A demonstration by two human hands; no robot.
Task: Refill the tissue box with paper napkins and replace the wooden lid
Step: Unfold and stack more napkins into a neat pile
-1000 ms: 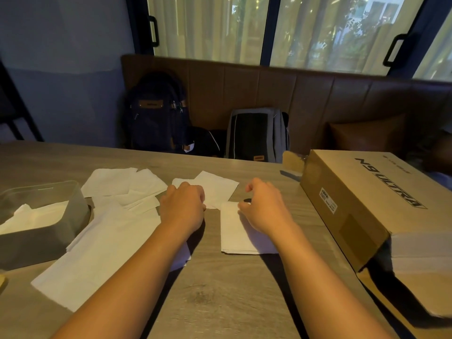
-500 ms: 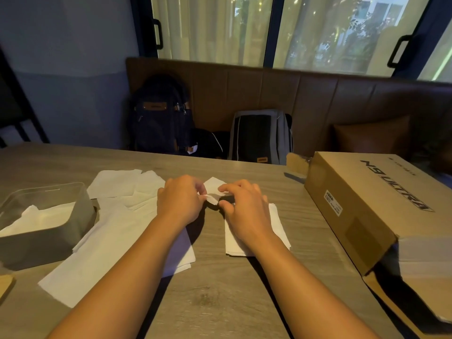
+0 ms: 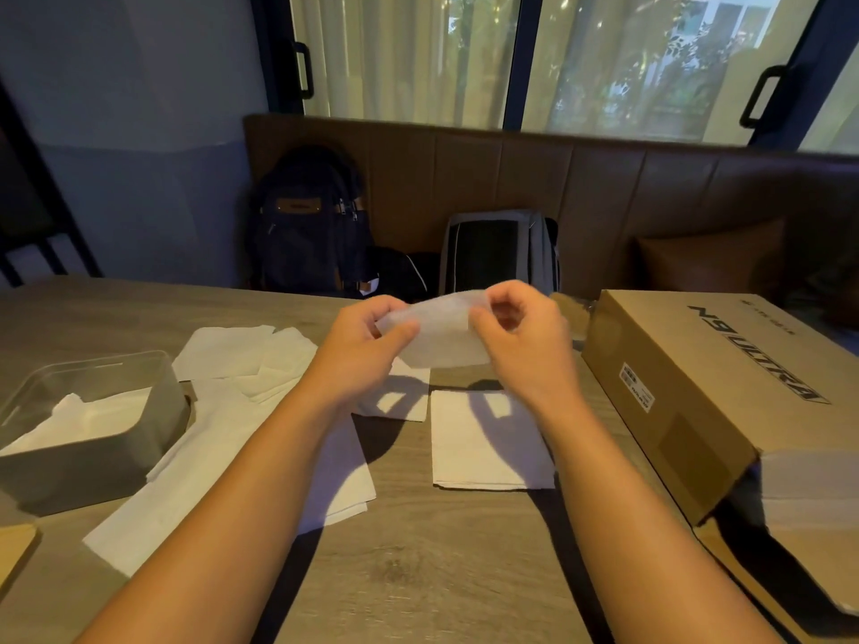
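Note:
Both hands hold one white paper napkin [image 3: 441,334] in the air above the table. My left hand [image 3: 367,346] pinches its left edge and my right hand [image 3: 525,341] pinches its right edge. Below them a folded stack of napkins [image 3: 488,439] lies on the table. More loose napkins [image 3: 241,350] spread out to the left. The open grey tissue box [image 3: 107,467] stands at the far left with some white napkins inside. A corner of the wooden lid [image 3: 14,550] shows at the left edge, in front of the box.
A large cardboard box [image 3: 697,392] lies on the table at the right, its open end towards me. Two backpacks [image 3: 307,225] rest on the brown bench behind the table. Bare wooden table [image 3: 441,574] lies between my forearms.
Both hands came together on a napkin lying beyond the stack, pinched it and lifted it off the table. It is now held up between them.

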